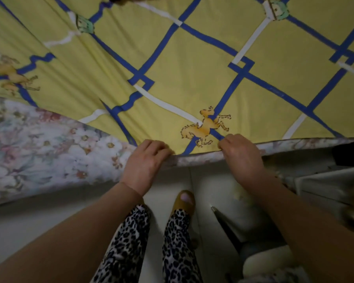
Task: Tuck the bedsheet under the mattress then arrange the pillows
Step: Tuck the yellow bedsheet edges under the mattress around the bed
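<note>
A yellow bedsheet (192, 64) with blue and white lattice lines and orange horse figures covers the top of a floral mattress (39, 150). Its near edge lies along the mattress's front edge. My left hand (145, 160) grips the sheet's edge at the mattress side, fingers curled over it. My right hand (241, 154) pinches the same edge a little to the right, next to an orange horse print. The mattress's floral side is bare at the left. No pillows are in view.
I stand on a pale tiled floor (29, 221) close to the bed, in leopard-print trousers (131, 248), one foot (185, 201) forward. A dark pointed rod (223, 221) and pale bundles lie on the floor at the right. Blurred furniture stands at the far right.
</note>
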